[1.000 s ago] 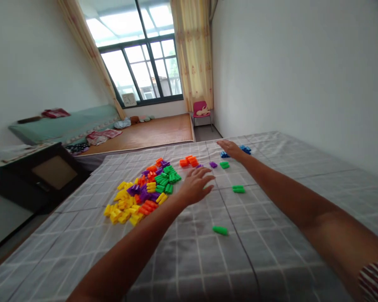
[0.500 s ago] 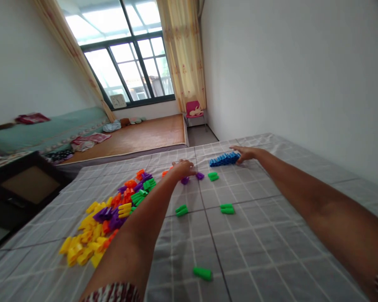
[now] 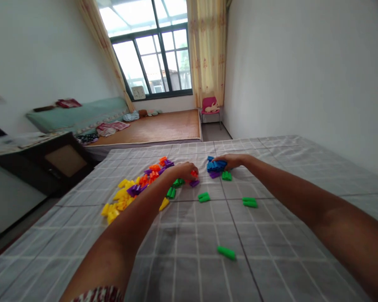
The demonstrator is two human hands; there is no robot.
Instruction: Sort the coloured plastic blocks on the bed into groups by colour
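My right hand [image 3: 234, 160] is closed over a cluster of blue plastic building pieces [image 3: 216, 166] near the far part of the bed. A purple piece [image 3: 214, 175] lies just below that cluster, and a green piece [image 3: 227, 176] is beside my fingers. My left hand [image 3: 185, 170] is curled at an orange plastic piece [image 3: 194, 173], its fingertips partly hidden. Under it lies another purple piece [image 3: 194, 183]. Left of that hand spreads a pile of yellow pieces [image 3: 122, 195], orange, purple and green ones, partly covered by my forearm.
Loose green pieces lie nearer me on the checked grey sheet [image 3: 195, 243], one of them [image 3: 226, 252] closest. Beyond are a second bed with a brown mat [image 3: 170, 126] and a pink chair [image 3: 209, 105]. A dark cabinet [image 3: 63, 159] stands left; a white wall runs along the right.
My right hand has moved left, bunching the blue row together toward the purple pieces. My left hand has closed around an orange piece. The view has turned left.
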